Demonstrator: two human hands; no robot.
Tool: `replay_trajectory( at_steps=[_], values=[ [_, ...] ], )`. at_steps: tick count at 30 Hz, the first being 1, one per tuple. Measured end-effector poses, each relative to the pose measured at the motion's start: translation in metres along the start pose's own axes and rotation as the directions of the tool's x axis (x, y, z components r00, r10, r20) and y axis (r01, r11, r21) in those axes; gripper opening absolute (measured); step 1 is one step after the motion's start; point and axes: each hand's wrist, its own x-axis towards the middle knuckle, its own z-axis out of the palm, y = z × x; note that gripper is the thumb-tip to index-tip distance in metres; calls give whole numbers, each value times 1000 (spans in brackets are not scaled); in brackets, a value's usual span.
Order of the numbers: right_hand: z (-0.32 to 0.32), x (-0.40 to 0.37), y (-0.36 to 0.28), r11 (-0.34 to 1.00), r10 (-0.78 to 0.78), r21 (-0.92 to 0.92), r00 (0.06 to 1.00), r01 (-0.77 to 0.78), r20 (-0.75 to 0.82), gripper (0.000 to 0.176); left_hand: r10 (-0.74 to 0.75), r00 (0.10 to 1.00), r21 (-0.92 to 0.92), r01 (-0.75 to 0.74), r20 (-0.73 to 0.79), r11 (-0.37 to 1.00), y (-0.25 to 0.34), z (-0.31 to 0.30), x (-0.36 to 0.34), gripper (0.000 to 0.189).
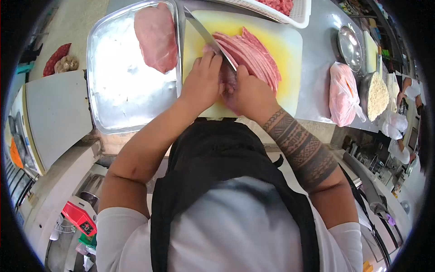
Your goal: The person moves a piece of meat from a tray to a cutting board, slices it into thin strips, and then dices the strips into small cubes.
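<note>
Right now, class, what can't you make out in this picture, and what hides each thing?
All in the head view:
- Knife: handle hidden inside the right hand.
- White basket: far end cut off by the top edge.
- Pink bag: contents obscured by the plastic.
- Red device: display too small to read.

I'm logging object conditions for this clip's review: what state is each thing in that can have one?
Knife: held in the right hand, blade against the meat.
Meat under the hands: being cut, largely covered.
Left hand: fingers bent on that meat.
Slices: cut, overlapping.
Large meat piece: whole, lying in the tray.
Basket: open, holding meat chunks.
Plastic bag: filled, bunched; knot unclear.
</note>
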Motion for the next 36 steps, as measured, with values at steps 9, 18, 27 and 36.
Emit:
replay_trajectory(
  at_steps=[9,18,27,36],
  values=[
    [-21,-83,26,998,69,-19,993,-68,93,28,-89,992,-48,93,89,994,13,-6,5,87],
    [-11,-72,25,1000,-8,20,1000,8,2,28,-121,986,-31,125,119,992,11,-7,3,87],
    [19,-134,66,993,84,-91,994,-78,67,26,-82,996,-9,83,39,997,8,4,-3,87],
    [21,-85,112,992,-47,117,996,56,-81,31,-55,998,-74,52,-37,996,5,6,-11,84]
  ],
)
